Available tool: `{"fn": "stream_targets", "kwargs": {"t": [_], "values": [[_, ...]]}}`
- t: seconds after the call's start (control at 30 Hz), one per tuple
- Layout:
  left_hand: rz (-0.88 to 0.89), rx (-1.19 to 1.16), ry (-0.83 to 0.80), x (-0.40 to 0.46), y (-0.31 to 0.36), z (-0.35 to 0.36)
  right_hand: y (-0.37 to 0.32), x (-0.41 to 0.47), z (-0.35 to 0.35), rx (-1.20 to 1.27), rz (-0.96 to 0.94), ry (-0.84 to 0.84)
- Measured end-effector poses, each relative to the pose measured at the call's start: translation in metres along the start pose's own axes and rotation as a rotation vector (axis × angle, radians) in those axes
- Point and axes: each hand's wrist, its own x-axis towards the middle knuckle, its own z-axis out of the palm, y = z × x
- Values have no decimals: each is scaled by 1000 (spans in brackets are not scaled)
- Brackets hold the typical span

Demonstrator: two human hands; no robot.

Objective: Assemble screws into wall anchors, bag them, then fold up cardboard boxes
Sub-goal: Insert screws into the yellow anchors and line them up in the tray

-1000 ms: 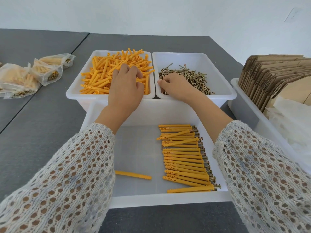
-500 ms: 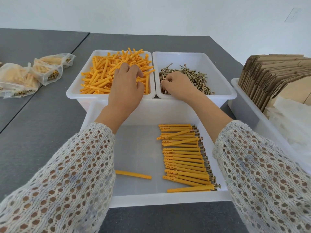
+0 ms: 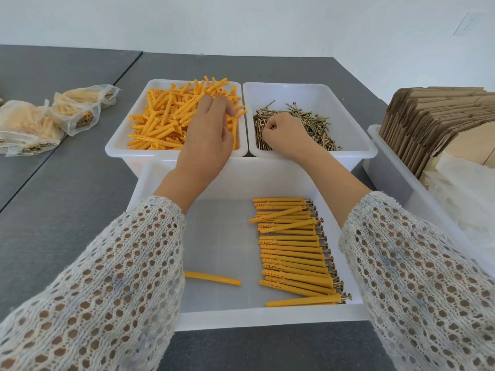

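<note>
- Fingers of the left hand (image 3: 206,140) curl down into the yellow anchors (image 3: 166,121) in the far-left bin (image 3: 117,149), apparently pinching one.
- Right hand (image 3: 285,132) pinches a screw from the screws (image 3: 308,124), its fist now tighter than before.

A small packing workshop — sorting bins (image 3: 126,151) on a grey table (image 3: 67,196), stacked flat cardboard boxes (image 3: 434,121), filled bags (image 3: 29,127).

The right hand (image 3: 284,132) has curled its fingers into the screws (image 3: 308,124).
</note>
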Motion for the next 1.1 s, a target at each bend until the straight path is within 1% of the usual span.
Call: {"fn": "stream_targets", "kwargs": {"t": [0.2,0.4,0.7,0.87,1.1], "values": [[2,-53,-7,-2,1,1,-2,-1,-1,14,26,-6],[-9,-59,-70,-3,1,2,-2,-2,-2,63,42,6],[-26,-36,-140,-4,1,0,-3,-5,-3,70,37,-34],[-35,-17,-156,-3,2,0,-4,-5,-3,97,46,-16],[12,16,-158,-3,0,2,-3,-1,-3,69,72,28]]}}
